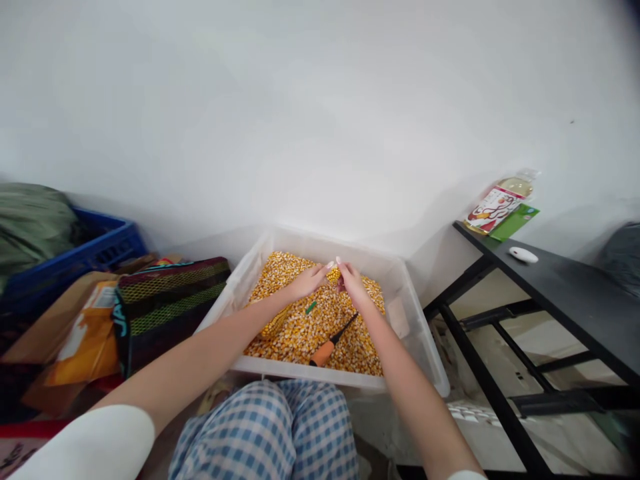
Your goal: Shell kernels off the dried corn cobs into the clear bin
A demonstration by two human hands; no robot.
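An ear of corn with yellow kernels is held between my two hands above a white plastic bin full of loose kernels. My left hand grips its left side, fingers closed. On the other side my right hand is closed round it, with part of its fingers hidden. Below the hands, a tool with an orange handle and a thin dark shaft lies on the kernels, like a screwdriver. A small green piece rests near my left wrist. Another ear of corn is partly covered by my left forearm.
At the right stands a black table with a bottle, a green packet and a small white object. Left of the bin are a dark striped bag, cardboard and a blue crate. A white wall rises behind.
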